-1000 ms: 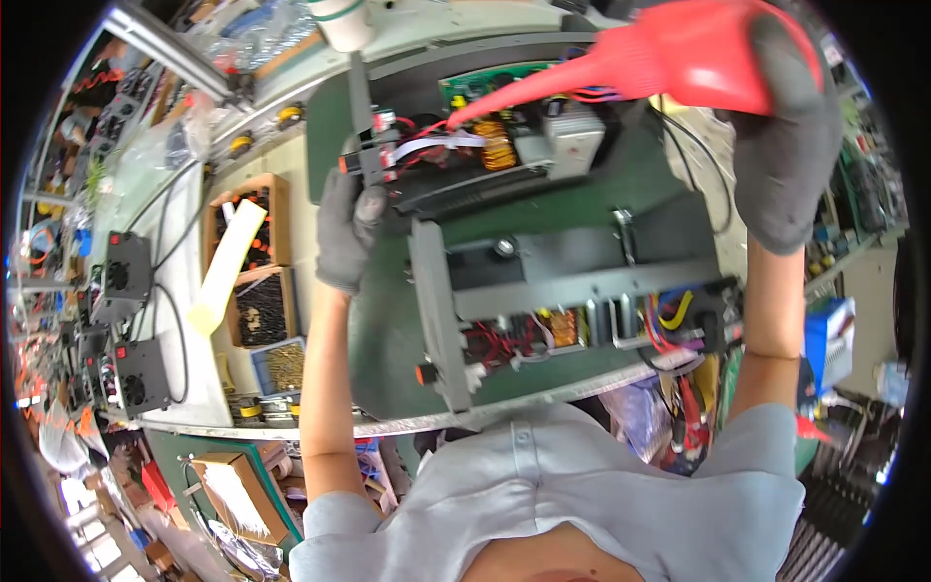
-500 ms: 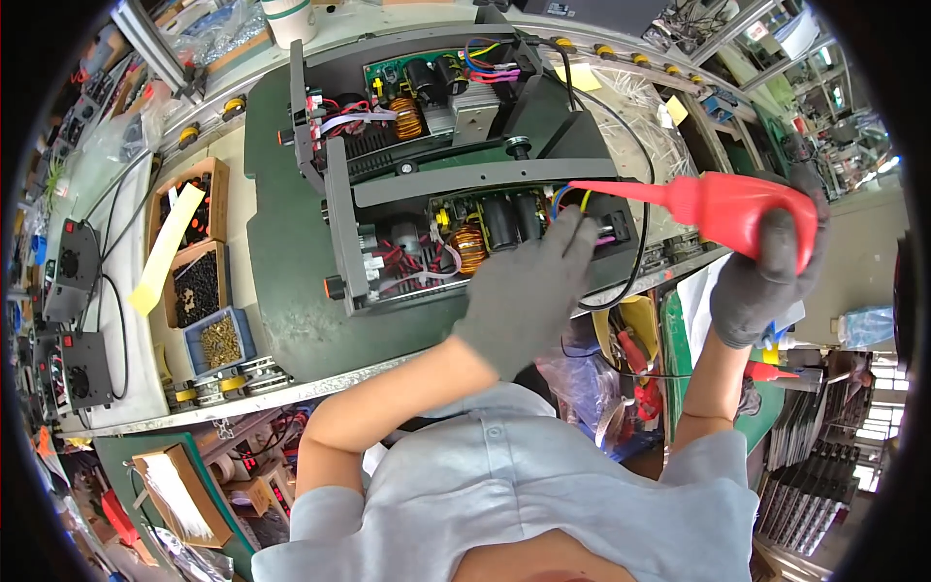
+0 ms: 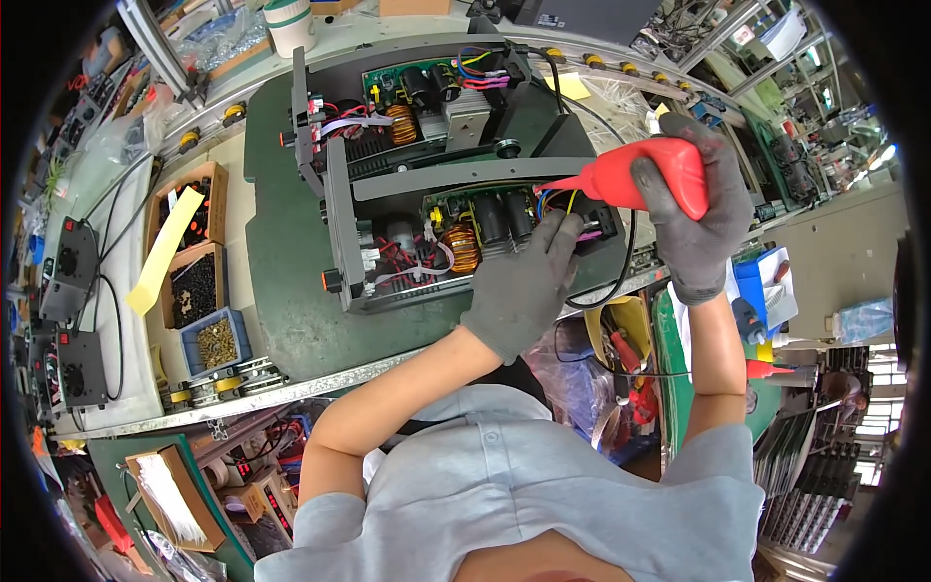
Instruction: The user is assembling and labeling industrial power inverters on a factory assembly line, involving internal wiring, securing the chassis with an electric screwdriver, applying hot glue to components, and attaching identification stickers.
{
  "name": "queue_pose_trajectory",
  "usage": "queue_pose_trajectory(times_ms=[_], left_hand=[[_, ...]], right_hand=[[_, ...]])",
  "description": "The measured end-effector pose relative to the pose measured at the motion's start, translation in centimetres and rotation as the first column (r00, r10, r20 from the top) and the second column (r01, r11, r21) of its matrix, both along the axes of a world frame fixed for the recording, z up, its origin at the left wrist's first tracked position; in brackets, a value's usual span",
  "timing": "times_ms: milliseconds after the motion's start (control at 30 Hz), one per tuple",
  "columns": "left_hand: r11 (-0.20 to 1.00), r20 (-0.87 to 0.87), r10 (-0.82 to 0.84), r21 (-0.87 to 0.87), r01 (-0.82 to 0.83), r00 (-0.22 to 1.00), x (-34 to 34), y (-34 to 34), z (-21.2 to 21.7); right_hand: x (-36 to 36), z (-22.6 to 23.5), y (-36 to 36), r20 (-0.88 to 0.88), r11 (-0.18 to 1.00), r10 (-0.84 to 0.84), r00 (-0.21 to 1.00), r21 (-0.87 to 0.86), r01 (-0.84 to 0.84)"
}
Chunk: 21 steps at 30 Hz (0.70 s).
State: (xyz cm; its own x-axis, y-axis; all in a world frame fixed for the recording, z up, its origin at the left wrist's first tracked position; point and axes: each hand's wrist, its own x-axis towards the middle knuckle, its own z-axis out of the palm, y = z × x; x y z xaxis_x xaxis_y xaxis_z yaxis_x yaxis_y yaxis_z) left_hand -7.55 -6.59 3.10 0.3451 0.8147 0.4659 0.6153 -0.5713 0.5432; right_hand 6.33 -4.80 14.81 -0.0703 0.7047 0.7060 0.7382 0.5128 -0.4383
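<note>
Grip, right: a hand in a dark grey fabric glove [image 3: 703, 209], fingers wrapped around a red plastic squeeze bottle with a long tapered nozzle [image 3: 659, 170]. Bottle held tilted above the right end of the nearer open-topped black metal-cased unit [image 3: 465, 177], nozzle pointing left, its tip near blue and yellow wires.

Grip, left: a matching gloved hand [image 3: 519, 296], fingers extended side by side over the same unit's near edge, beside the wires; whether they pinch anything cannot be told.

Nearer unit, contents: copper-wound coil [image 3: 462, 248], black cylindrical components [image 3: 492, 219].

Surroundings: a second open black unit [image 3: 300, 126], behind; green work mat [image 3: 291, 325], beneath both; blue plastic tray [image 3: 185, 351] of brass-coloured pieces, left.
</note>
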Motion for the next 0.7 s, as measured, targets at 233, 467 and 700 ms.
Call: queue_pose_trajectory(times_ms=[233, 467, 700], left_hand=[[0.998, 0.083, -0.040, -0.038, 0.043, 0.996, -0.6, -0.1, -0.1], [0.983, 0.220, -0.182, 0.015, 0.183, 0.958, -5.9, -3.0, -3.4], [0.960, 0.465, 0.177, 0.113, -0.256, 0.867, -13.8, -6.4, -7.2]], right_hand=[[-1.4, 1.4, 0.2, 0.200, 1.000, -0.011, 0.980, -0.019, 0.015], [-4.1, 2.8, 0.0, 0.077, 0.986, 0.145, 0.986, 0.078, -0.151], [-10.9, 1.2, 2.5, 0.452, 0.877, 0.384, 0.805, 0.094, -0.472]])
